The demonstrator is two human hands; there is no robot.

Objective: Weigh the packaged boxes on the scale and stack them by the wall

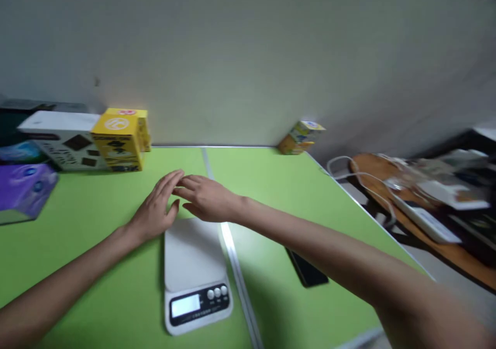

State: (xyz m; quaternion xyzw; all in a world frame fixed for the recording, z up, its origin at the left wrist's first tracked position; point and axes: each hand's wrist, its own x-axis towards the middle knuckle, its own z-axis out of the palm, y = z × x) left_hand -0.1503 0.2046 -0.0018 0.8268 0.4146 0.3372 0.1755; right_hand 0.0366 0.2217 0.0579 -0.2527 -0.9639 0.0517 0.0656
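A white kitchen scale (196, 258) with a lit display and several round buttons lies on the green table. Over its far edge my left hand (157, 209) is held with fingers stretched out and the thumb apart, holding nothing. My right hand (205, 196) reaches across from the right, its fingertips meeting or overlapping the left fingers; whether they touch is hard to tell. Its fingers are extended and slightly bent, with nothing visible in them. Part of the scale's far edge is hidden by the hands. A black phone (308, 269) lies partly under my right forearm's outline.
Yellow boxes (120, 140), a white box (73, 142) and a purple pack (25, 191) stand at the left. A small yellow box (299, 138) sits by the wall. Right of the table, a brown side table (372, 168) carries cables and a power strip (430, 220).
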